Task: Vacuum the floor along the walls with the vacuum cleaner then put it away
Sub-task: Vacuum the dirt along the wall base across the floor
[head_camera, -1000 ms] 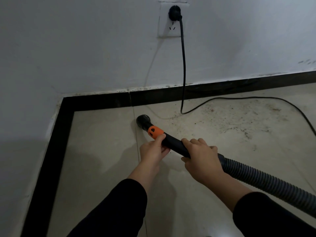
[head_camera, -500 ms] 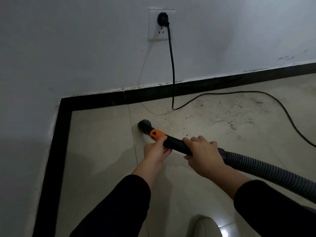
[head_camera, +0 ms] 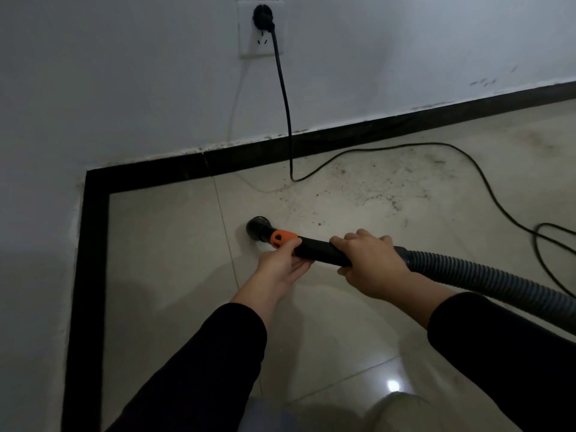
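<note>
Still gripping wand [head_camera: 314, 250], nozzle [head_camera: 258, 228] barely shifted

A: Black wand [head_camera: 318, 252], orange collar [head_camera: 282, 237], grey ribbed hose [head_camera: 486, 279].
B: Noted. Black cord [head_camera: 282, 88]. Cream floor tiles [head_camera: 162, 244], dark specks; black border [head_camera: 93, 244].
A: White wall [head_camera: 124, 73], white socket [head_camera: 246, 42]. Black sleeves [head_camera: 199, 369].

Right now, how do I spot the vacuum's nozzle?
From the wall outlet, drop past the black skirting to the floor. The nozzle is the round black head on the tile, the only part beyond the orange collar.
</note>
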Motion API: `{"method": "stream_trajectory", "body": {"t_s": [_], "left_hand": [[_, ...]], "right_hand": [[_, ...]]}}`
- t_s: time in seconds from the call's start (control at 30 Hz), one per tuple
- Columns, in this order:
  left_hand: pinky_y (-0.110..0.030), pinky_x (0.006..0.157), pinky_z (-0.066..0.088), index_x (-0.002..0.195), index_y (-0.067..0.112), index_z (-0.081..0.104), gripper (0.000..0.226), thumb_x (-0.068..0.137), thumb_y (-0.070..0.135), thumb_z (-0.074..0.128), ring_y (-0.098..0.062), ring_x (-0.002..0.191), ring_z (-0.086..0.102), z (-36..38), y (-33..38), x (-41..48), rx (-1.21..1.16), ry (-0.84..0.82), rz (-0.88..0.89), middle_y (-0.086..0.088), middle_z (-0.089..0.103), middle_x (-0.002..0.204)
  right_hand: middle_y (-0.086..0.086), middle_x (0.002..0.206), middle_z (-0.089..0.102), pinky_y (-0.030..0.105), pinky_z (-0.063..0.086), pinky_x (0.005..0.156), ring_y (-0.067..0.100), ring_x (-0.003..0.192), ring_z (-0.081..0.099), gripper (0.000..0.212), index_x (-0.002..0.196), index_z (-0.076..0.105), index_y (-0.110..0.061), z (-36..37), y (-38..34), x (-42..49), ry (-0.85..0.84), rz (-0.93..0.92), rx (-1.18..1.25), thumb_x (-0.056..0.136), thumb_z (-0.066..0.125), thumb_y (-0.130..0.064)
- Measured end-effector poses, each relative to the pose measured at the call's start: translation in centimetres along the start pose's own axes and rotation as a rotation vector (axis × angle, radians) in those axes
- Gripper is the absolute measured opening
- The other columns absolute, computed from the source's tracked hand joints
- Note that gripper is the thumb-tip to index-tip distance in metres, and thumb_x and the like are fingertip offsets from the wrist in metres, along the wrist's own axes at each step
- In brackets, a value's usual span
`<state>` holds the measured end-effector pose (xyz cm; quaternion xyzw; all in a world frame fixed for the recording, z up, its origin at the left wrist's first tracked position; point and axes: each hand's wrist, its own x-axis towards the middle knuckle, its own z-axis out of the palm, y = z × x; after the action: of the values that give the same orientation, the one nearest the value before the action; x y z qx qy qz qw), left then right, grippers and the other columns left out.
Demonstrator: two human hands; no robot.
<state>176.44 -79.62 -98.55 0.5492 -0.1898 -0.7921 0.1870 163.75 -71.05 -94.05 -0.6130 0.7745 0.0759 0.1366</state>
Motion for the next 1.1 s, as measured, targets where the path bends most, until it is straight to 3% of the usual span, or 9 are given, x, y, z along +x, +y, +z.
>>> {"method": "stream_trajectory", "body": {"t_s": [0.13, 0.37, 0.53, 0.67, 0.83, 1.0, 1.1], "left_hand": [[-0.032, 0.075, 0.053, 0.113, -0.003, 0.053, 0.023, 0.095, 0.011, 0.060, -0.032, 0.107, 0.065, 1.0, -0.5, -0.8, 0.014, 0.008, -0.037, -0.026, 0.065, 0.107], [-0.035, 0.082, 0.053, 0.099, 0.000, 0.050, 0.011, 0.096, 0.007, 0.057, -0.035, 0.111, 0.063, 2.5, -1.7, -2.4, 0.007, -0.004, -0.121, -0.029, 0.062, 0.115], [-0.037, 0.082, 0.052, 0.119, -0.002, 0.046, 0.024, 0.098, 0.006, 0.053, -0.036, 0.115, 0.060, 4.2, -3.2, -2.7, -0.011, 0.028, -0.162, -0.025, 0.060, 0.109], [-0.037, 0.084, 0.051, 0.129, -0.001, 0.044, 0.035, 0.097, 0.006, 0.054, -0.035, 0.115, 0.060, 5.5, -5.6, -3.3, -0.067, 0.044, -0.162, -0.027, 0.058, 0.125], [-0.030, 0.089, 0.052, 0.116, -0.002, 0.051, 0.024, 0.096, 0.009, 0.058, -0.029, 0.109, 0.063, 6.2, -9.3, -4.2, -0.138, 0.034, -0.151, -0.026, 0.062, 0.119], [-0.029, 0.091, 0.051, 0.115, -0.003, 0.052, 0.024, 0.097, 0.010, 0.058, -0.029, 0.112, 0.062, 6.7, -11.0, -4.7, -0.149, 0.025, -0.139, -0.023, 0.061, 0.115], [-0.030, 0.092, 0.052, 0.109, 0.000, 0.053, 0.018, 0.096, 0.011, 0.059, -0.026, 0.100, 0.065, 7.1, -11.8, -5.2, -0.137, 0.018, -0.140, -0.018, 0.063, 0.103]], "right_hand": [[-0.001, 0.108, 0.054, 0.040, 0.033, 0.080, 0.022, 0.106, 0.045, 0.029, 0.119, 0.048, -0.023, -0.3, 1.0, -0.8, -0.021, -0.012, -0.006, 0.091, 0.058, -0.027], [-0.001, 0.107, 0.054, 0.038, 0.032, 0.078, 0.022, 0.106, 0.046, 0.030, 0.118, 0.049, -0.024, -0.5, 3.0, -2.5, -0.052, -0.030, -0.014, 0.090, 0.059, -0.024], [-0.003, 0.103, 0.055, 0.037, 0.033, 0.077, 0.021, 0.104, 0.046, 0.031, 0.118, 0.050, -0.026, 0.3, 4.6, -4.0, -0.065, -0.033, 0.015, 0.089, 0.060, -0.025], [-0.005, 0.102, 0.056, 0.036, 0.031, 0.076, 0.019, 0.104, 0.046, 0.035, 0.121, 0.051, -0.029, 0.8, 6.4, -5.4, -0.078, -0.027, 0.039, 0.088, 0.062, -0.025], [-0.005, 0.104, 0.059, 0.035, 0.032, 0.077, 0.019, 0.105, 0.047, 0.042, 0.125, 0.051, -0.032, 1.2, 8.4, -6.9, -0.115, -0.023, 0.043, 0.086, 0.065, -0.026], [-0.006, 0.105, 0.059, 0.036, 0.035, 0.081, 0.018, 0.105, 0.047, 0.044, 0.127, 0.051, -0.035, 1.3, 9.3, -7.9, -0.129, -0.026, 0.018, 0.086, 0.065, -0.026], [-0.007, 0.106, 0.060, 0.037, 0.037, 0.085, 0.018, 0.107, 0.047, 0.045, 0.128, 0.050, -0.036, 1.1, 10.0, -8.4, -0.138, -0.017, -0.026, 0.086, 0.062, -0.024]]}}
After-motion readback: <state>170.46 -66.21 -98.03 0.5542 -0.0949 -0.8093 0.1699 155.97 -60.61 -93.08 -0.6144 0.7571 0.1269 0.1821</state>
